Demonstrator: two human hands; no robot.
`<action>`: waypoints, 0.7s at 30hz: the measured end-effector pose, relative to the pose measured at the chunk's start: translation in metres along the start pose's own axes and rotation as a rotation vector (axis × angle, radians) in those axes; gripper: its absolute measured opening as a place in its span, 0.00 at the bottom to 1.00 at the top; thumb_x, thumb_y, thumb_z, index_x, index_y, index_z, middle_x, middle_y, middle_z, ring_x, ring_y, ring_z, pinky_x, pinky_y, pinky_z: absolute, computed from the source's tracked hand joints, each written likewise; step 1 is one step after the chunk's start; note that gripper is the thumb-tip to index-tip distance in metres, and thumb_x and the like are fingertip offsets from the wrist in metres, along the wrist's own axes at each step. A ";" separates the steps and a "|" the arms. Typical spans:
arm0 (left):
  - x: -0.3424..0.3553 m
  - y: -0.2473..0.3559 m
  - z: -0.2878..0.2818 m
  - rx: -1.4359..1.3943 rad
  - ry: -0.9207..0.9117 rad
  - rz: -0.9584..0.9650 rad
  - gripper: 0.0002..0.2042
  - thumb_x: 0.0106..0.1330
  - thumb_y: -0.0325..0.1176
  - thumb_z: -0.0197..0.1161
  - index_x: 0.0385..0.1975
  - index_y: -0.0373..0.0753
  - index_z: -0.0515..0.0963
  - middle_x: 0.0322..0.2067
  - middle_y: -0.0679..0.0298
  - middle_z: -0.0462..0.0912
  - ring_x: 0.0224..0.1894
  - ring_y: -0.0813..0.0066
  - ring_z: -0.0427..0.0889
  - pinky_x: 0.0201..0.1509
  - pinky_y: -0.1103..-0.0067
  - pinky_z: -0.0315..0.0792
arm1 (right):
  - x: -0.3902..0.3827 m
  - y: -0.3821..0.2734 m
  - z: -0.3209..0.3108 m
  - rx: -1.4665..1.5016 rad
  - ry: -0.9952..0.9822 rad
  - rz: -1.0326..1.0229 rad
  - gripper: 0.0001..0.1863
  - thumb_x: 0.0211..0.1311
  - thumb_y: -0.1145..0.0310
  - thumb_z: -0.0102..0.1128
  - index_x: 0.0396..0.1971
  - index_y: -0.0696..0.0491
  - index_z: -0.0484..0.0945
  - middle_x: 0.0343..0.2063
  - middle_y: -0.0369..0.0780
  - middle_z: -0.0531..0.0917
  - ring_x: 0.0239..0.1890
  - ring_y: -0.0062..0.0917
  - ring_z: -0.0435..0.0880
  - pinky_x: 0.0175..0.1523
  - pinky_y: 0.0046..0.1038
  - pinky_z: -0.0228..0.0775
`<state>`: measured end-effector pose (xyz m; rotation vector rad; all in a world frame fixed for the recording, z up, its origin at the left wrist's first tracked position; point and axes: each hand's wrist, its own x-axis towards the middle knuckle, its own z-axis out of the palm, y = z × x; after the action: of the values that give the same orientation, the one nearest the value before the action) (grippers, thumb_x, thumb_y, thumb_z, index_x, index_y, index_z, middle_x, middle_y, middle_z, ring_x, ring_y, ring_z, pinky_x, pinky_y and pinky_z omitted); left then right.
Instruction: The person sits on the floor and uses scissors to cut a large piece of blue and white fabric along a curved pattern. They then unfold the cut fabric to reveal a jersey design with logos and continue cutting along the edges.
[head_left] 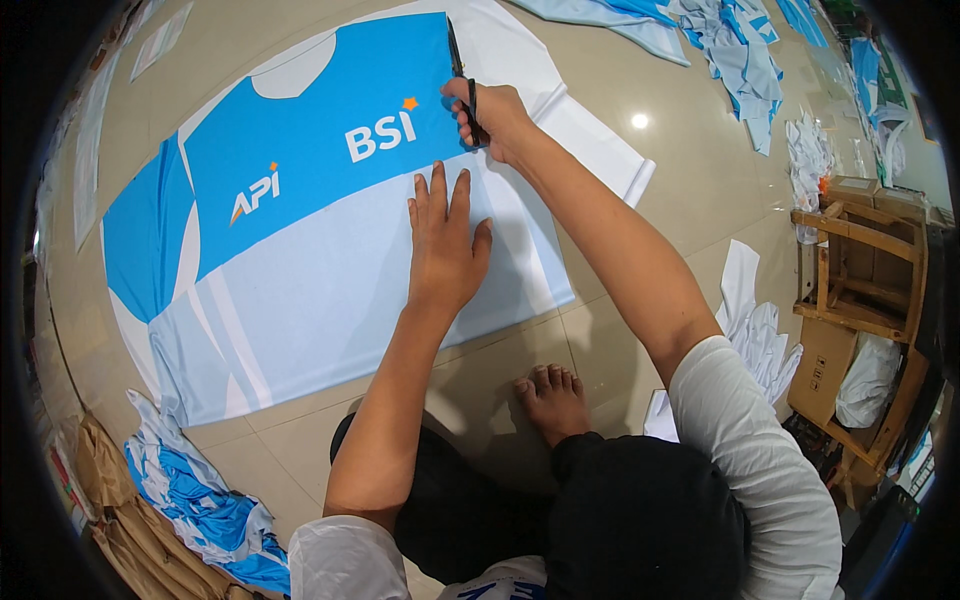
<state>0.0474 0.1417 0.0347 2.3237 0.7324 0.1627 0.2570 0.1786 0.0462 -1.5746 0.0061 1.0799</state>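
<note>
A sheet of printed jersey fabric point(330, 285) in bright and pale blue lies flat on the floor in front of me. White lettering and small orange marks are printed on its bright blue part. My left hand point(445, 240) rests palm down on the pale blue area, its fingers spread. In my right hand point(492, 118) is a pair of black-handled scissors point(455, 48), gripped by the handles. The dark blades point away from me along the right edge of the bright blue print. Whether the blades are apart is hard to make out.
White fabric point(600, 150) extends right of the print. Blue and white scraps point(735, 60) lie at the far right, with another heap point(205, 500) at the near left beside brown wrapping point(150, 530). A wooden frame point(850, 250) with cartons stands at right. My bare foot point(555, 400) is close to the fabric.
</note>
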 end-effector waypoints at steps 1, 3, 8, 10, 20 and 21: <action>0.000 0.000 0.000 0.000 -0.001 -0.002 0.33 0.77 0.32 0.63 0.80 0.36 0.60 0.82 0.39 0.48 0.84 0.32 0.44 0.85 0.45 0.44 | 0.000 -0.001 0.001 -0.004 0.000 0.001 0.15 0.57 0.65 0.76 0.23 0.58 0.80 0.22 0.38 0.79 0.19 0.22 0.74 0.22 0.26 0.65; 0.000 0.000 0.000 0.000 -0.003 -0.006 0.33 0.77 0.32 0.63 0.80 0.36 0.60 0.82 0.39 0.48 0.84 0.32 0.44 0.85 0.45 0.44 | -0.001 -0.001 0.002 -0.010 0.001 0.010 0.15 0.57 0.62 0.77 0.22 0.54 0.79 0.20 0.35 0.77 0.18 0.19 0.72 0.22 0.25 0.63; -0.001 -0.001 -0.001 0.005 0.008 0.004 0.33 0.77 0.33 0.63 0.80 0.35 0.60 0.82 0.39 0.48 0.84 0.32 0.45 0.85 0.45 0.45 | -0.002 -0.004 0.005 -0.004 -0.001 0.007 0.15 0.57 0.63 0.77 0.22 0.54 0.80 0.20 0.35 0.78 0.19 0.19 0.73 0.22 0.24 0.64; 0.000 0.000 -0.001 0.001 0.004 0.003 0.33 0.77 0.33 0.63 0.80 0.35 0.60 0.82 0.39 0.48 0.84 0.32 0.45 0.85 0.45 0.45 | 0.000 -0.003 0.004 0.000 -0.002 -0.005 0.14 0.58 0.66 0.75 0.24 0.59 0.80 0.22 0.39 0.80 0.19 0.22 0.75 0.22 0.26 0.67; 0.000 -0.001 0.001 0.014 0.005 0.004 0.33 0.78 0.33 0.63 0.80 0.36 0.60 0.82 0.39 0.48 0.84 0.32 0.44 0.85 0.45 0.45 | 0.006 0.001 0.003 -0.020 0.003 -0.030 0.13 0.56 0.68 0.76 0.24 0.60 0.80 0.22 0.40 0.80 0.20 0.24 0.76 0.23 0.27 0.69; 0.000 -0.001 0.001 0.012 0.005 0.004 0.33 0.78 0.33 0.62 0.80 0.36 0.60 0.82 0.39 0.48 0.84 0.32 0.44 0.85 0.45 0.45 | 0.005 -0.001 0.003 -0.019 0.001 -0.031 0.13 0.56 0.68 0.76 0.24 0.59 0.80 0.22 0.39 0.80 0.20 0.24 0.76 0.23 0.27 0.68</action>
<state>0.0467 0.1418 0.0333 2.3374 0.7329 0.1660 0.2587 0.1840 0.0438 -1.5877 -0.0276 1.0575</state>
